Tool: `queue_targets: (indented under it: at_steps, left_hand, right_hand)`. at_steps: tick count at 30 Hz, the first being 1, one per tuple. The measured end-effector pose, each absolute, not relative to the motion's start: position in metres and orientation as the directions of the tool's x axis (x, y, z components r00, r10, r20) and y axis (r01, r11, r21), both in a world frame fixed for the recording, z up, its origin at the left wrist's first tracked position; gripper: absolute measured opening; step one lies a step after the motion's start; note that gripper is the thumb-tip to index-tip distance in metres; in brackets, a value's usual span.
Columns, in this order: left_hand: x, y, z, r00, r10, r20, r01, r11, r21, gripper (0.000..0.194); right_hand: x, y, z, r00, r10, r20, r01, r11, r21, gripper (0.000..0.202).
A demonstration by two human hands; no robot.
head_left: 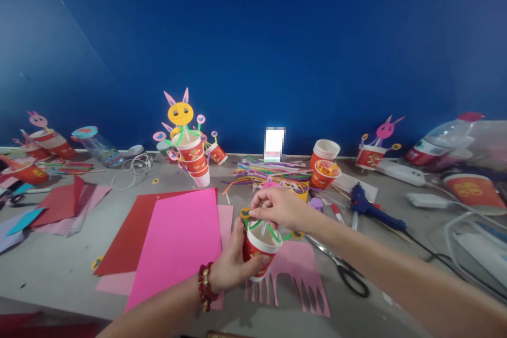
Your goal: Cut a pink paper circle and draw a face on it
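A red and white paper cup [263, 240] stands tilted slightly in my left hand [240, 259], whose fingers and thumb wrap round its side. Green pipe cleaners curve out over the cup's rim. My right hand [279, 207] is above the rim, its thumb and index finger pinched on a small orange disc [245, 213] with a dark centre, at the left pipe cleaner's end. Another orange disc [297, 234] sticks out on the cup's right side. Pink paper with cut, pointed strips [297, 264] lies under and beside the cup.
Pink sheets [182, 243] and red paper lie left. Scissors [343, 266] and a blue glue gun [372, 211] with a cable are on the right. Behind are pipe cleaners [273, 169], a stacked-cup figure [194, 153], more paper cups [327, 150] and a plastic bottle [439, 137].
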State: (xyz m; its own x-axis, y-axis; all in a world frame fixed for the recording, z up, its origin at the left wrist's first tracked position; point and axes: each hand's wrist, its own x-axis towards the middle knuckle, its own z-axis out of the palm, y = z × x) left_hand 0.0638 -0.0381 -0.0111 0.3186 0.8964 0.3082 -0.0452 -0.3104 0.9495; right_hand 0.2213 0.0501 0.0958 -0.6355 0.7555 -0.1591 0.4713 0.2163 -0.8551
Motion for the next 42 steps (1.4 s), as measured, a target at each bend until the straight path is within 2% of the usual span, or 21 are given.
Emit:
queue_targets:
  at_steps: [9, 16, 21, 25, 35, 37, 39, 42]
  left_hand:
    - [0.063, -0.038, -0.011, 0.331, 0.895, 0.299, -0.055, -0.298, 0.953, 0.078]
    - [0.065, -0.039, -0.008, 0.321, 0.904, 0.282, -0.089, -0.268, 0.959, 0.081]
    - [0.064, -0.040, -0.012, 0.335, 0.899, 0.282, -0.079, -0.271, 0.959, 0.080]
    - [0.063, -0.041, -0.018, 0.305, 0.913, 0.270, -0.028, -0.275, 0.961, 0.081]
    - [0.062, -0.042, -0.016, 0.337, 0.865, 0.371, 0.055, -0.412, 0.910, 0.076]
    - [0.061, -0.042, -0.019, 0.325, 0.871, 0.368, 0.045, -0.403, 0.914, 0.076]
    - [0.061, -0.042, -0.020, 0.303, 0.884, 0.357, 0.011, -0.378, 0.926, 0.075]
    - [0.061, -0.041, -0.014, 0.278, 0.897, 0.343, -0.047, -0.344, 0.938, 0.068]
  right_hand:
    - [0.219, 0.048, 0.095, -0.603, 0.784, -0.146, 0.527, 0.255, -0.811, 0.008]
    - [0.219, 0.042, 0.106, -0.590, 0.783, -0.197, 0.561, 0.222, -0.797, 0.009]
    - [0.218, 0.038, 0.112, -0.619, 0.759, -0.201, 0.541, 0.227, -0.810, 0.020]
    - [0.215, 0.035, 0.114, -0.640, 0.734, -0.230, 0.543, 0.220, -0.810, 0.010]
    - [0.215, 0.037, 0.110, -0.670, 0.690, -0.275, 0.509, 0.158, -0.846, 0.004]
    - [0.216, 0.037, 0.113, -0.675, 0.688, -0.267, 0.506, 0.168, -0.846, 0.008]
    - [0.219, 0.035, 0.120, -0.669, 0.706, -0.230, 0.494, 0.192, -0.848, 0.019]
    - [0.231, 0.028, 0.135, -0.599, 0.798, -0.071, 0.477, 0.285, -0.831, 0.039]
